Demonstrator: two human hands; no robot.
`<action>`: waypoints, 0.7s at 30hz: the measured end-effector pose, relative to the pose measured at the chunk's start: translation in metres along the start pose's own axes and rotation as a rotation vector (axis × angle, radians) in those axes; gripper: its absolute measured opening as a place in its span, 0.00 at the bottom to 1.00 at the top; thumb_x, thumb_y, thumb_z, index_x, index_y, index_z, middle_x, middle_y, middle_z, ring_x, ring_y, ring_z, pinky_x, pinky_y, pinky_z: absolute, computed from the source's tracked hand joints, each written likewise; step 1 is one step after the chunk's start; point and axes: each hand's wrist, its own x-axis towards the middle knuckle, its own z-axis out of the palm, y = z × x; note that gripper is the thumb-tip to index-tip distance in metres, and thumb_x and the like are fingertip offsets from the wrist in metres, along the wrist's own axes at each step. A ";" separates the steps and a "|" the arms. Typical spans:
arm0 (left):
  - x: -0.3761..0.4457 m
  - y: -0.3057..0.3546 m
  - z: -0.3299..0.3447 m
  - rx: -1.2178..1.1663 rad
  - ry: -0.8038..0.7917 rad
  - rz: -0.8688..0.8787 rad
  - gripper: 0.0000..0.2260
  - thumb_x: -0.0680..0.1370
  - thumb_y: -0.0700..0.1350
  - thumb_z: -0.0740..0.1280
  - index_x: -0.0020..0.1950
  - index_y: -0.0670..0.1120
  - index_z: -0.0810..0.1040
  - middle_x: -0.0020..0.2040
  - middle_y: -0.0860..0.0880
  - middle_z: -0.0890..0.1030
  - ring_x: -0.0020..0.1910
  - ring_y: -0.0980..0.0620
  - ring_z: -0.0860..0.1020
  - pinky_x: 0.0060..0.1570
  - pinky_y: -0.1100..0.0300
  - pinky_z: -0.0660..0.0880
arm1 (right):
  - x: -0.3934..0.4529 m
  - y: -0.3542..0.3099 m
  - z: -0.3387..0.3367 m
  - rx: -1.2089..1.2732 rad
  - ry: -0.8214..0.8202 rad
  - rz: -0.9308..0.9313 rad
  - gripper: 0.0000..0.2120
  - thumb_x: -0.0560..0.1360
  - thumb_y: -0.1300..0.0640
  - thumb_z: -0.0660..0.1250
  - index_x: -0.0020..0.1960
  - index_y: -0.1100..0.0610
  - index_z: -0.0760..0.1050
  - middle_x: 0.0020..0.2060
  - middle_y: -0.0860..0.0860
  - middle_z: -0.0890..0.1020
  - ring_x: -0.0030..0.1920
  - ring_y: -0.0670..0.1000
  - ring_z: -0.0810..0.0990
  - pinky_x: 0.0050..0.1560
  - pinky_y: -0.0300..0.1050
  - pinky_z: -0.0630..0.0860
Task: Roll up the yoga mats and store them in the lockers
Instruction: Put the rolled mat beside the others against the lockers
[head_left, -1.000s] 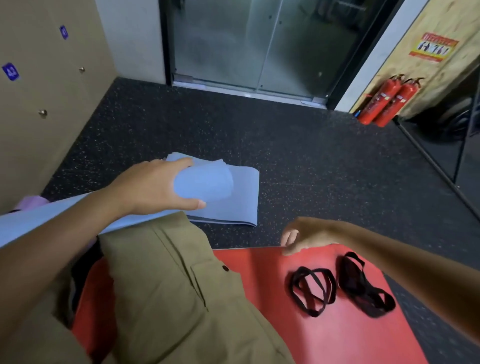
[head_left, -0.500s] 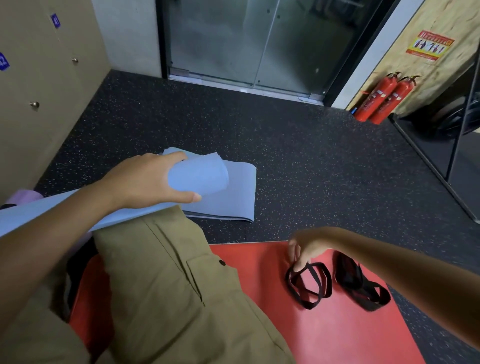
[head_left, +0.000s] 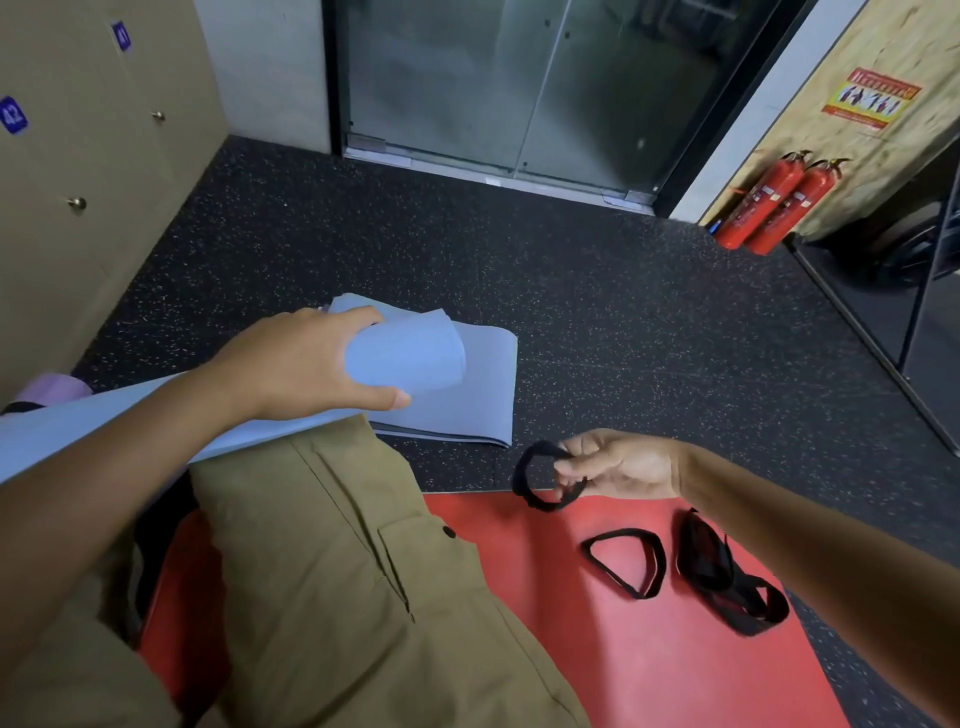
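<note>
Blue yoga mat (head_left: 405, 358), rolled, sits in my left hand (head_left: 306, 364), fingers over the top and thumb under, its long end running back across my thigh toward the lower left. Beneath the roll's free end a second blue-grey mat (head_left: 467, 410) lies folded flat on the speckled floor (head_left: 623, 322). My right hand (head_left: 618, 467) pinches a black elastic band (head_left: 540, 483) just above the far edge of the red mat (head_left: 649, 649) I am kneeling on. Another band (head_left: 626, 564) and a tangle of black straps (head_left: 727, 582) lie near that mat's far right corner.

Next, I judge, the band has to go over the roll's end. Only one hand holds the roll, so if my grip eases while I stretch the loop, the mat could spring loose and unwind. The loop could also slip off my fingertips and snap away.

Numbered lockers (head_left: 78, 156) stand along the left wall; two red fire extinguishers (head_left: 779, 202) lean by the glass door (head_left: 519, 88).
</note>
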 end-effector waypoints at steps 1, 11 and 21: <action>0.000 0.000 0.000 0.000 0.000 -0.001 0.43 0.58 0.82 0.61 0.69 0.65 0.66 0.57 0.51 0.80 0.52 0.45 0.77 0.51 0.50 0.76 | 0.002 -0.002 0.005 0.089 0.006 -0.059 0.08 0.76 0.56 0.73 0.45 0.58 0.76 0.41 0.54 0.81 0.49 0.54 0.81 0.59 0.46 0.76; 0.000 -0.003 -0.001 0.008 0.012 0.005 0.42 0.58 0.81 0.60 0.68 0.65 0.66 0.54 0.53 0.80 0.51 0.45 0.77 0.48 0.51 0.74 | 0.043 -0.033 0.057 0.774 -0.048 -0.375 0.18 0.84 0.43 0.57 0.65 0.54 0.74 0.60 0.55 0.79 0.52 0.55 0.80 0.58 0.53 0.77; -0.001 -0.007 -0.001 -0.005 0.018 -0.002 0.37 0.59 0.81 0.61 0.63 0.65 0.67 0.48 0.54 0.80 0.47 0.46 0.77 0.45 0.51 0.75 | 0.058 -0.046 0.094 0.695 0.098 -0.572 0.28 0.72 0.63 0.77 0.70 0.52 0.76 0.66 0.57 0.79 0.50 0.54 0.84 0.53 0.42 0.83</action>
